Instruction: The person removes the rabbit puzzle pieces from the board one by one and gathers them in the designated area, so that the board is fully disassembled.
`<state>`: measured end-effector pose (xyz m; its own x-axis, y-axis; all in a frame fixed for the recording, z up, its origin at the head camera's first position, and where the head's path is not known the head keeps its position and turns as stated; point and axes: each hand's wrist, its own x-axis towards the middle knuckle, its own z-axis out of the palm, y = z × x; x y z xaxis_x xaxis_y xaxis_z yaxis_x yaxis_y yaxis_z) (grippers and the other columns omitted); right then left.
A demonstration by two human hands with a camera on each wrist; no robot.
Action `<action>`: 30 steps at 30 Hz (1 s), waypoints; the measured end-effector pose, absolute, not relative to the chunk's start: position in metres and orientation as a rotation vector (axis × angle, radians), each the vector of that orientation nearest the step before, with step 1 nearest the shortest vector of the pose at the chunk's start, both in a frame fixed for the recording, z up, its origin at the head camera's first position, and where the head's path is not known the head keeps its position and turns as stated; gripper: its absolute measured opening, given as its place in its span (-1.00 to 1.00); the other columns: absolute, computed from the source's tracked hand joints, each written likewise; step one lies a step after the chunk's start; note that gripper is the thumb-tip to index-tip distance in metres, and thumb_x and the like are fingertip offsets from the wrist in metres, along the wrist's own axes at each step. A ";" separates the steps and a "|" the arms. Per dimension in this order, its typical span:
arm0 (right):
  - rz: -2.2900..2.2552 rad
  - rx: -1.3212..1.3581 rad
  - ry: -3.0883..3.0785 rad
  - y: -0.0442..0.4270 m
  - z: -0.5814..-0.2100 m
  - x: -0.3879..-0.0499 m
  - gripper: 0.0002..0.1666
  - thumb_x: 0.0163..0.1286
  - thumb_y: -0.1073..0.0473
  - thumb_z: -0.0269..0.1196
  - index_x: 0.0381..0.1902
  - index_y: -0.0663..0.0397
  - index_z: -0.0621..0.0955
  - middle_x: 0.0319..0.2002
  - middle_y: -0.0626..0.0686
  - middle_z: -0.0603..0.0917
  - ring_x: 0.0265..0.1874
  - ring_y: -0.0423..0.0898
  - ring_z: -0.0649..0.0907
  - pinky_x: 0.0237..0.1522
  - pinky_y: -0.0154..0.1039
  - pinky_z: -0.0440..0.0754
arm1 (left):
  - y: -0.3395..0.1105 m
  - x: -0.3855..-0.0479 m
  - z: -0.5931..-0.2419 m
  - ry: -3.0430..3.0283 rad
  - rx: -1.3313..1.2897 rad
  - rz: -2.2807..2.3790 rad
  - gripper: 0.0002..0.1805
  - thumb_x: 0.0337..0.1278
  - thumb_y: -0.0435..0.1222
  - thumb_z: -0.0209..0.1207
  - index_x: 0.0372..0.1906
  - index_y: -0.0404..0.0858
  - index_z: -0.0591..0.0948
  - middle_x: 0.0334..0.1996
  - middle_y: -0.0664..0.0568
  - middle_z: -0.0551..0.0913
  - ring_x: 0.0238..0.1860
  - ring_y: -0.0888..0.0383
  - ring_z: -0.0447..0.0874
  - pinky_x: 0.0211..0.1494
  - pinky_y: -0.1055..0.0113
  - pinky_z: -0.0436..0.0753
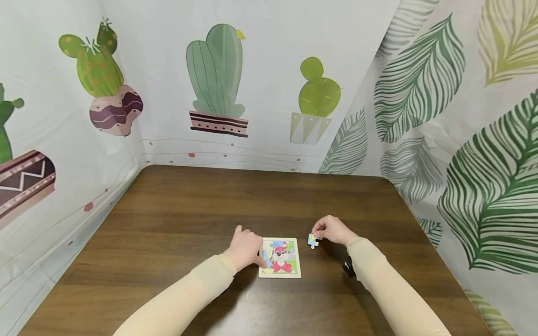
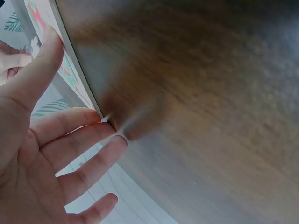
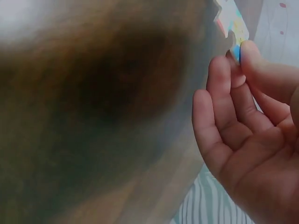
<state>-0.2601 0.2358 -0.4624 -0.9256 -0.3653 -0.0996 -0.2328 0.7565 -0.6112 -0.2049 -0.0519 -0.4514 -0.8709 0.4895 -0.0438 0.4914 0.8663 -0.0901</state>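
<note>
Your left hand (image 1: 245,248) lies at the left side of the square puzzle board (image 1: 279,276), its thumb (image 2: 45,58) resting on the border and reaching toward the picture, while the other fingers extend fairly straight and slightly spread; the left wrist view shows the fingertips nearest the board close to its edge, though you cannot tell from it how firmly they press. Your right hand (image 1: 333,231) pinches a small puzzle piece (image 1: 312,240) between thumb and forefinger, and its remaining fingers bend loosely beside them in the right wrist view. You hold that piece to the right of the board, near it but apart from it, with a rounded knob pointing toward you; its face shows light blue and yellow-green. Whether the piece touches the table (image 1: 185,210) beneath it is hard to tell. The board lies flat on the brown wood-grained tabletop, roughly in front of you, between your two hands. Inside its pale border sits a picture of a pinkish-red cartoon animal (image 1: 280,262) with a white muzzle, set among patches of green and blue. Cream sleeves (image 1: 191,282) cover both your forearms, and a black object (image 1: 349,267) shows beneath the right cuff. Beyond the table edge hangs a white wall covering (image 1: 269,88) printed with potted cacti (image 1: 220,79) and, toward the right, large striped leaves (image 1: 424,79).
</note>
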 end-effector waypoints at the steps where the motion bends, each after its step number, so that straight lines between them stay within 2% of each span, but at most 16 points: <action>1: -0.901 -0.473 2.748 0.236 -0.464 -0.260 -0.94 0.19 0.32 0.32 -0.47 0.13 0.69 -0.56 -0.08 0.64 -0.53 -0.18 0.52 -0.41 -0.27 0.49 | -0.052 -0.205 -0.451 3.017 0.792 -0.151 -0.43 -0.47 0.33 0.36 -0.74 -0.03 0.43 -0.63 0.18 0.54 -0.52 0.17 0.38 -0.09 0.12 0.34; 14: -0.867 -0.387 2.865 0.225 -0.473 -0.261 -0.90 0.17 0.32 0.34 -0.53 0.08 0.68 -0.55 -0.09 0.62 -0.51 -0.17 0.49 -0.38 -0.28 0.48 | -0.055 -0.205 -0.456 3.029 0.814 -0.147 -0.45 -0.45 0.34 0.34 -0.57 -0.04 0.56 -0.48 0.16 0.64 -0.44 0.13 0.47 -0.11 0.13 0.39; 21: -0.889 -0.377 2.866 0.225 -0.475 -0.261 -0.92 0.18 0.31 0.33 -0.50 0.08 0.68 -0.52 -0.08 0.62 -0.49 -0.17 0.49 -0.40 -0.29 0.48 | -0.054 -0.204 -0.454 3.043 0.812 -0.155 -0.42 -0.47 0.33 0.35 -0.47 -0.07 0.65 -0.44 0.14 0.67 -0.48 0.14 0.42 -0.16 0.16 0.36; 30: -0.916 -0.412 2.857 0.225 -0.478 -0.260 -0.91 0.21 0.23 0.34 -0.43 0.15 0.68 -0.50 -0.09 0.62 -0.50 -0.20 0.50 -0.42 -0.31 0.49 | -0.054 -0.204 -0.457 3.044 0.811 -0.143 -0.40 -0.45 0.34 0.34 -0.40 -0.06 0.67 -0.36 0.13 0.70 -0.41 0.11 0.49 -0.07 0.09 0.40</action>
<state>-0.2603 0.2254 -0.4776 -0.9567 -0.2902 -0.0243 -0.2220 0.7806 -0.5842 -0.2036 -0.0545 -0.4569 -0.8677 0.4970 -0.0116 0.4959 0.8636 -0.0904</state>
